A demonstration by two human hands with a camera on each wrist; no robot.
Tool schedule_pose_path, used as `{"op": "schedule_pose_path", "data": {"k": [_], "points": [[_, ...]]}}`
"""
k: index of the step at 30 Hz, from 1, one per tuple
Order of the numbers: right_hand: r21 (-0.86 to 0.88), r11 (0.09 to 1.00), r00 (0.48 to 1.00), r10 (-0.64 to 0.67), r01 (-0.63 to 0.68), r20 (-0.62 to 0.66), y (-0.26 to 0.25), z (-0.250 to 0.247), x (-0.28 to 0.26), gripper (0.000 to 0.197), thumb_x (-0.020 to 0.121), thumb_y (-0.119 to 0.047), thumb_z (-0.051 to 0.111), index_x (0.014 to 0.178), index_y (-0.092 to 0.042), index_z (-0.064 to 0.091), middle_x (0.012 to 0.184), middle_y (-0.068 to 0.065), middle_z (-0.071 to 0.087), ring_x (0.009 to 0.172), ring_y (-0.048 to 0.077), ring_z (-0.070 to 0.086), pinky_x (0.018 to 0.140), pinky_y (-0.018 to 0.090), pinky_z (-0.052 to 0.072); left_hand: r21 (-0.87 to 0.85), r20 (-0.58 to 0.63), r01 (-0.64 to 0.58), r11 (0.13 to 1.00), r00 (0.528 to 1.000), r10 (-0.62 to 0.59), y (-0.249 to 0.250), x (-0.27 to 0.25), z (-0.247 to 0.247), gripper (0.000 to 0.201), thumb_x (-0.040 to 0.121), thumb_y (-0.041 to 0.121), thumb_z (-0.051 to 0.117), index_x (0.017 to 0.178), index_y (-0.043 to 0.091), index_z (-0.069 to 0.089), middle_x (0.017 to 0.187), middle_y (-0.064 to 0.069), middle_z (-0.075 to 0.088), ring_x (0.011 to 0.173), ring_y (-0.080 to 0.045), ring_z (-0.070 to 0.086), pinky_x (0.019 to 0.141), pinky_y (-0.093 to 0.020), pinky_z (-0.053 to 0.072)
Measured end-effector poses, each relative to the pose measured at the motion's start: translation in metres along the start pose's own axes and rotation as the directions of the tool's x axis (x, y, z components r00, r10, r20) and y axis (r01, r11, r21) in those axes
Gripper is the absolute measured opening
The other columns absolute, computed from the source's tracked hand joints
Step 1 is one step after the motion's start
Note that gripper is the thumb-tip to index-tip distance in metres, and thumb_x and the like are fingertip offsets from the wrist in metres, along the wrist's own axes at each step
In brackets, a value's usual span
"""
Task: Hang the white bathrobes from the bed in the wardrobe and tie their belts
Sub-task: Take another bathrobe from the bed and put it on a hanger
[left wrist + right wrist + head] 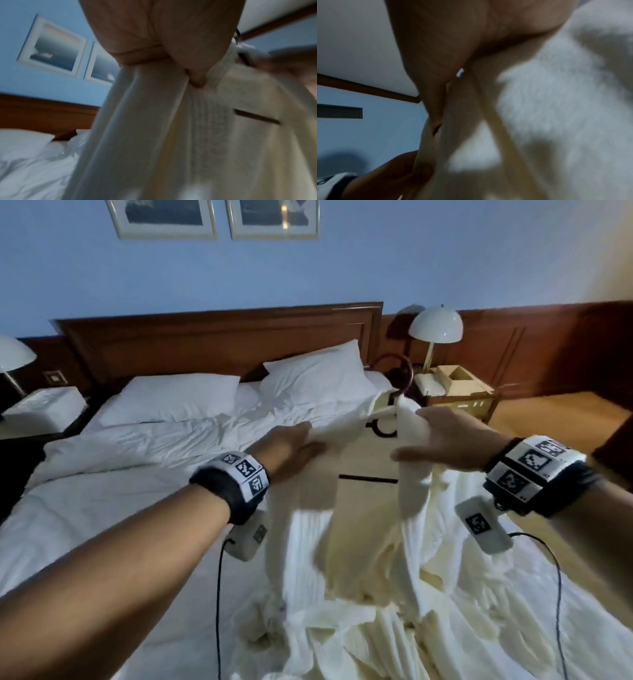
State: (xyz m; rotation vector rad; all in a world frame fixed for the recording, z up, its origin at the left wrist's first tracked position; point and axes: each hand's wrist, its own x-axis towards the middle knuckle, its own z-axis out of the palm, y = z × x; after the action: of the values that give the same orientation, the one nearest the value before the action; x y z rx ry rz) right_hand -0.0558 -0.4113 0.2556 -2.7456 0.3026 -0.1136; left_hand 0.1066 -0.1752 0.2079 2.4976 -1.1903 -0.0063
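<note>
I hold a white bathrobe (370, 529) up over the bed (102, 508). My left hand (305, 443) grips its left shoulder, with the fingers curled into the cloth (171, 128). My right hand (424, 433) grips the collar side (556, 108), just under a hanger whose dark hook (406, 371) sticks up above the robe. The robe's lower part trails down onto a heap of white robe fabric (376, 631) on the bed. My left hand (388, 174) also shows in the right wrist view. No belt can be told apart.
Two pillows (178, 395) lie against the wooden headboard (219, 337). A nightstand with an open box (455, 381) and a domed lamp (436, 325) stands right of the bed. Another lamp (13, 354) stands at the left. Wrist-camera cables (219, 594) hang below my arms.
</note>
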Motion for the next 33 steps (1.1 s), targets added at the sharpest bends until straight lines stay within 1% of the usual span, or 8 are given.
{"op": "schedule_pose_path", "data": {"k": [4, 8, 13, 17, 21, 24, 28, 33], "points": [[-0.181, 0.977, 0.989, -0.096, 0.115, 0.109, 0.001, -0.096, 0.02, 0.055, 0.081, -0.038, 0.075, 0.128, -0.023, 0.052, 0.117, -0.009, 0.062, 0.105, 0.012, 0.058, 0.092, 0.03, 0.045, 0.184, -0.183, -0.134, 0.974, 0.969, 0.167, 0.032, 0.067, -0.099, 0.034, 0.095, 0.046, 0.047, 0.103, 0.014, 0.057, 0.102, -0.018, 0.066, 0.093, -0.035, 0.063, 0.073, -0.035, 0.045], [-0.356, 0.93, 0.968, -0.165, 0.088, -0.191, -0.029, -0.238, 0.049, 0.058, 0.09, -0.025, 0.068, 0.141, -0.019, 0.041, 0.128, -0.006, 0.054, 0.119, 0.02, 0.052, 0.098, 0.03, 0.038, 0.295, -0.408, -0.162, 0.942, 0.87, 0.277, 0.096, 0.123, -0.236, 0.035, 0.097, 0.042, 0.049, 0.106, 0.01, 0.058, 0.096, -0.016, 0.063, 0.086, -0.032, 0.061, 0.073, -0.034, 0.047], [-0.436, 0.897, 0.751, -0.235, -0.077, -0.617, -0.09, -0.406, 0.035, 0.036, 0.092, -0.022, 0.059, 0.125, -0.013, 0.046, 0.118, 0.011, 0.058, 0.111, 0.034, 0.056, 0.085, 0.036, 0.041, 0.343, -0.682, -0.152, 0.927, 0.638, 0.357, 0.173, 0.137, -0.382, 0.027, 0.099, 0.036, 0.05, 0.091, 0.01, 0.051, 0.085, -0.017, 0.058, 0.084, -0.036, 0.062, 0.067, -0.03, 0.036], [-0.64, 0.751, 0.612, -0.432, -0.163, -0.662, -0.11, -0.48, 0.001, 0.042, 0.086, -0.027, 0.063, 0.123, -0.02, 0.045, 0.115, 0.011, 0.063, 0.106, 0.035, 0.062, 0.089, 0.045, 0.05, 0.352, -0.757, -0.226, 0.908, 0.503, 0.418, 0.222, 0.135, -0.422, 0.028, 0.099, 0.039, 0.05, 0.093, 0.012, 0.052, 0.083, -0.013, 0.058, 0.081, -0.033, 0.062, 0.068, -0.029, 0.034], [-0.665, 0.663, 0.619, -0.373, -0.343, -0.691, -0.094, -0.513, -0.049, 0.054, 0.091, -0.021, 0.061, 0.136, -0.026, 0.031, 0.121, 0.015, 0.06, 0.112, 0.036, 0.059, 0.093, 0.046, 0.048, 0.324, -0.696, -0.339, 0.883, 0.548, 0.465, 0.274, 0.144, -0.411, 0.023, 0.1, 0.034, 0.049, 0.104, 0.013, 0.057, 0.086, -0.007, 0.057, 0.079, -0.025, 0.06, 0.063, -0.025, 0.035], [-0.622, 0.619, 0.639, -0.24, -0.48, -0.731, -0.078, -0.521, -0.089, 0.04, 0.09, -0.018, 0.06, 0.125, -0.015, 0.042, 0.11, 0.015, 0.061, 0.1, 0.034, 0.061, 0.077, 0.042, 0.051, 0.31, -0.64, -0.473, 0.825, 0.537, 0.549, 0.32, 0.15, -0.383, 0.031, 0.098, 0.048, 0.044, 0.126, 0.037, 0.052, 0.091, 0.002, 0.058, 0.077, -0.019, 0.058, 0.07, -0.028, 0.047], [-0.573, 0.666, 0.686, -0.125, -0.478, -0.717, -0.054, -0.499, -0.132, 0.05, 0.088, -0.021, 0.066, 0.13, -0.017, 0.039, 0.109, 0.009, 0.059, 0.094, 0.029, 0.059, 0.074, 0.037, 0.048, 0.139, -0.664, -0.592, 0.794, 0.539, 0.518, 0.39, 0.152, -0.343, 0.073, 0.073, 0.085, 0.044, 0.114, 0.025, 0.054, 0.085, 0.007, 0.061, 0.075, -0.013, 0.06, 0.066, -0.034, 0.049], [-0.458, 0.823, 0.723, -0.087, -0.336, -0.685, -0.007, -0.445, -0.147, 0.053, 0.084, -0.026, 0.072, 0.121, -0.018, 0.034, 0.099, 0.002, 0.054, 0.083, 0.023, 0.055, 0.069, 0.033, 0.042, 0.066, -0.483, -0.583, 0.81, 0.691, 0.537, 0.424, 0.148, -0.313, 0.057, 0.088, 0.066, 0.051, 0.077, 0.011, 0.061, 0.071, -0.004, 0.062, 0.067, -0.02, 0.056, 0.062, -0.032, 0.04]]}}
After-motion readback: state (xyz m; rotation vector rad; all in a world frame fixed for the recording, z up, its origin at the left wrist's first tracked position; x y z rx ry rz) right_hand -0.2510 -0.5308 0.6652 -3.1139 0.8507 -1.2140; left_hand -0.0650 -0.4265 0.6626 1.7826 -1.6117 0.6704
